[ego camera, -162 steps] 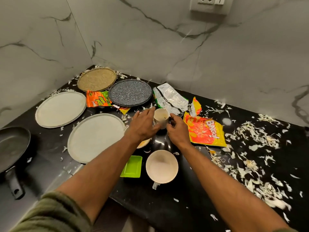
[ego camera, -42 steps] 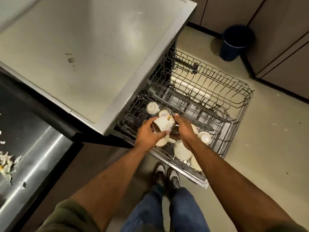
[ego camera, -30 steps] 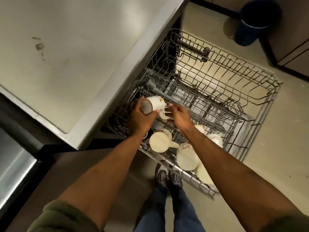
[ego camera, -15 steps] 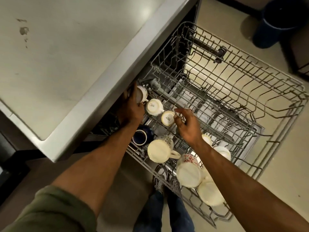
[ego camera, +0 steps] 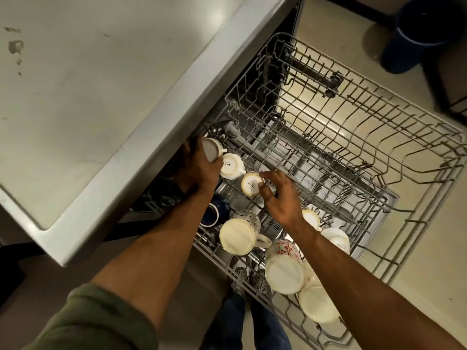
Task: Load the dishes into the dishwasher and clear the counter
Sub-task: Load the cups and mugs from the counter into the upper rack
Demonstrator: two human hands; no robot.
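The dishwasher's wire upper rack [ego camera: 374, 157] is pulled out below the steel counter edge. My left hand [ego camera: 195, 168] grips a small white cup [ego camera: 211, 152], upside down, at the rack's far-left corner, partly under the counter. My right hand [ego camera: 278, 195] pinches another small upturned cup [ego camera: 250, 184] with thumb and fingers. A third small cup [ego camera: 231, 168] sits between them. Larger upturned mugs [ego camera: 238, 234] [ego camera: 284, 270] and a dark blue cup [ego camera: 214, 214] fill the near side of the rack.
The steel counter top [ego camera: 101, 97] overhangs the rack's left side. The rack's right half holds only bare tines. A dark blue bin [ego camera: 414, 34] stands on the tiled floor at top right. My feet show below the rack.
My left hand carried the small cup from the counter to the rack and set it deeper into the far-left corner. My right hand let go of it and closed on the neighbouring small cup.
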